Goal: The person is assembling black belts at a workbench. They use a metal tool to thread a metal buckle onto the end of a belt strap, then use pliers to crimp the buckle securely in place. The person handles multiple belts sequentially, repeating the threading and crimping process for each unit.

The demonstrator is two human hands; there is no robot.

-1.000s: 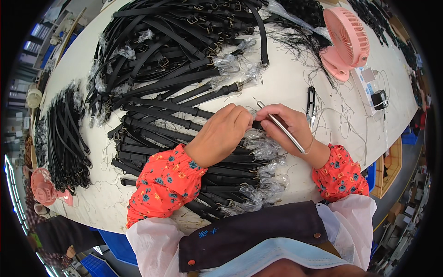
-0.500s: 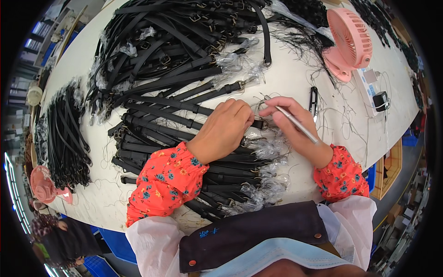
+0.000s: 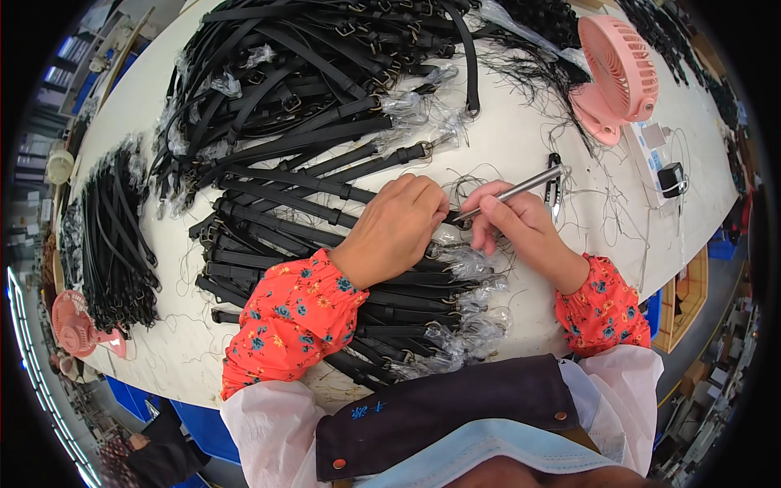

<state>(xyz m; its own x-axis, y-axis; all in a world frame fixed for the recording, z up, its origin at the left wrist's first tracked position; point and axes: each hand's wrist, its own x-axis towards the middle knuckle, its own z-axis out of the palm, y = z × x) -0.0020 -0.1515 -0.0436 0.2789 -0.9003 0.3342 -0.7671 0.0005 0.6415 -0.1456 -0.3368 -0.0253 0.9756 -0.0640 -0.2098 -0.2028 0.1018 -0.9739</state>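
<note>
My left hand [image 3: 396,221] lies closed on the buckle end of a black belt [image 3: 325,213], its fingers bent together and hiding most of the grip. In my right hand [image 3: 521,224] is a slim silver pen-like tool [image 3: 529,185] with a narrow point. The tool's tip is down beside the belt's buckle [image 3: 458,218], just right of my left fingertips. Whether it touches the buckle or a thread there I cannot tell. Under my left forearm several more black belts [image 3: 407,299] lie side by side, their buckle ends wrapped in clear plastic [image 3: 468,264].
A big heap of black belts [image 3: 301,65] covers the table's far side, with another bundle [image 3: 118,236] at left. A pink fan [image 3: 614,69] and a white power strip [image 3: 647,159] stand right, near a black cutter [image 3: 553,187]. Loose threads [image 3: 606,203] litter the white table. Another pink fan [image 3: 75,324] sits left.
My right hand has turned the silver tool, so its tip now points down-left at the buckle and its back end up-right. My left hand stays put. A person at lower left has shifted.
</note>
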